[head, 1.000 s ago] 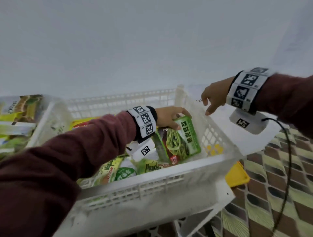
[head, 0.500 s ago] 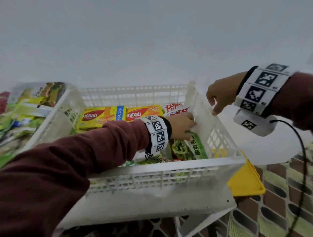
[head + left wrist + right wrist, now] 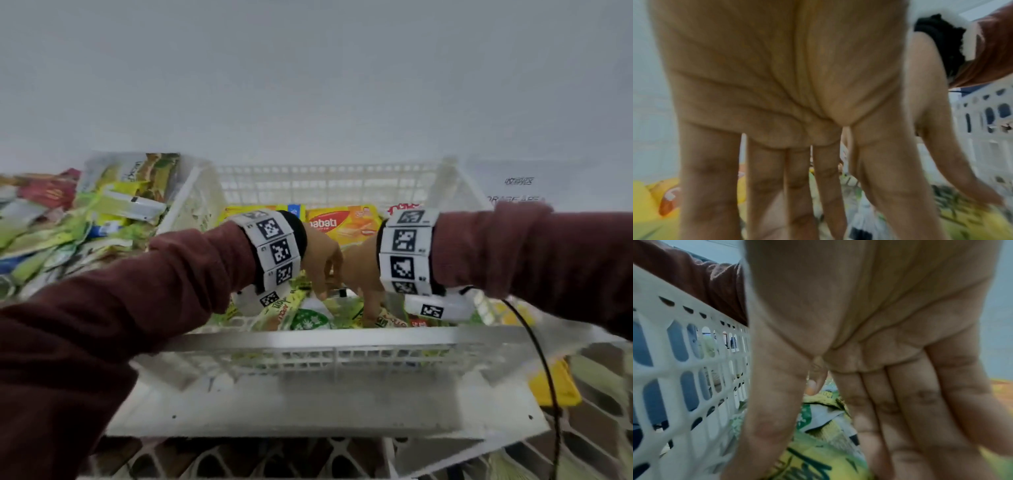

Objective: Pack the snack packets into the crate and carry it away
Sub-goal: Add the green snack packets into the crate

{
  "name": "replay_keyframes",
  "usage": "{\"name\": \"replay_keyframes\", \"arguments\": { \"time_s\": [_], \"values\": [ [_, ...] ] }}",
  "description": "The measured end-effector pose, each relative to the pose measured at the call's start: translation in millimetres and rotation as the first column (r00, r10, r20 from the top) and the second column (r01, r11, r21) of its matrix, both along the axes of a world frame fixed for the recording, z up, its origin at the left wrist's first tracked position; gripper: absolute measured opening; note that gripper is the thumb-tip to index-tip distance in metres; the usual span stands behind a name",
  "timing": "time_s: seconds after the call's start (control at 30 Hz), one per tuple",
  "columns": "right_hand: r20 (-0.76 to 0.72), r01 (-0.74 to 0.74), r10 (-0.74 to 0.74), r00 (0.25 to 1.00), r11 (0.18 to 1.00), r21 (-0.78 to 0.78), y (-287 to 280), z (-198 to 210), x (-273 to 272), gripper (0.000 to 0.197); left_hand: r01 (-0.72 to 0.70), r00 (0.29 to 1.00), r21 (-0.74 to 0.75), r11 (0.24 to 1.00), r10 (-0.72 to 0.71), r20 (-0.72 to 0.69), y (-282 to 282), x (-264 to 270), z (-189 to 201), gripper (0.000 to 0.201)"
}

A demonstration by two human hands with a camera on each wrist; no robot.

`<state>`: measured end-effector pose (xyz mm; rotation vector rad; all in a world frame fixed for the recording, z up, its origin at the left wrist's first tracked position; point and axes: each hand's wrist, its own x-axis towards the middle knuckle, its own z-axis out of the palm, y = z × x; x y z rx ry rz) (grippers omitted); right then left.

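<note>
The white lattice crate (image 3: pixel 329 346) sits on the white tabletop (image 3: pixel 308 102), at its near edge, and holds the snack packets (image 3: pixel 301 317): green and yellow ones along its near wall, and yellow wafer boxes (image 3: pixel 346 222) against its far wall. Both hands reach down inside the crate, side by side. The left hand (image 3: pixel 322 262) hangs with straight, slightly spread fingers (image 3: pixel 764 186) pointing down at the packets, grasping nothing. The right hand (image 3: pixel 364 274) is likewise released, its fingers (image 3: pixel 906 410) extended together over a green and yellow packet (image 3: pixel 818 418), with the crate's near wall (image 3: pixel 684 369) just beside the thumb. Whether the fingertips touch the packets cannot be told. To the left of the crate, a loose heap of more packets (image 3: pixel 68 233) lies on the tabletop. A yellow object (image 3: pixel 555 387) shows below the crate's right near corner.
</note>
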<state>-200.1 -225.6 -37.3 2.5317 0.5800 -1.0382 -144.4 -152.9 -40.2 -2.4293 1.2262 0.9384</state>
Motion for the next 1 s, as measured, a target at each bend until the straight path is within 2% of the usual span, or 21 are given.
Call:
{"name": "replay_keyframes", "arguments": {
  "time_s": [0.1, 0.27, 0.43, 0.53, 0.63, 0.7, 0.8, 0.87, 0.93, 1.0],
  "values": [
    [0.043, 0.031, -0.030, 0.999, 0.999, -0.018, -1, -12, 0, 0.058, 0.066, 0.998, -0.005, 0.998, -0.066, 0.023, 0, -6, -10, 0.053],
    [0.032, 0.124, -0.129, 0.991, 0.984, 0.131, -16, -13, -3, 0.057, 0.191, 0.976, -0.001, 0.982, -0.190, 0.102, -1, -12, -22, 0.054],
    [-0.034, 0.287, -0.289, 0.957, 0.920, 0.267, -32, 2, 3, 0.054, 0.214, 0.970, -0.023, 0.977, -0.210, 0.121, 4, -7, -29, 0.047],
    [-0.096, 0.392, -0.389, 0.916, 0.818, 0.421, -48, 17, 12, 0.046, 0.202, 0.977, -0.073, 0.977, -0.196, 0.081, 6, -3, -26, 0.042],
    [-0.183, 0.468, -0.455, 0.872, 0.663, 0.584, -64, 36, 20, 0.032, 0.159, 0.987, -0.118, 0.980, -0.160, 0.004, 9, 3, -19, 0.020],
    [-0.181, 0.469, -0.481, 0.858, 0.586, 0.661, -71, 50, 22, 0.023, 0.122, 0.990, -0.140, 0.983, -0.130, -0.054, 12, 5, -14, 0.014],
    [-0.149, 0.456, -0.546, 0.824, 0.486, 0.746, -78, 64, 25, 0.030, 0.012, 0.982, -0.194, 0.981, -0.049, -0.185, 15, 8, -7, 0.012],
    [-0.124, 0.438, -0.552, 0.825, 0.483, 0.758, -79, 67, 26, 0.038, -0.056, 0.963, -0.209, 0.976, -0.003, -0.270, 17, 9, -4, 0.015],
    [-0.102, 0.428, -0.536, 0.838, 0.528, 0.733, -79, 65, 28, 0.045, -0.107, 0.941, -0.194, 0.975, 0.036, -0.337, 17, 5, -7, 0.032],
    [-0.094, 0.430, -0.526, 0.845, 0.565, 0.704, -78, 61, 29, 0.047, -0.076, 0.936, -0.171, 0.982, 0.011, -0.353, 15, -3, -12, 0.039]
  ]
}}
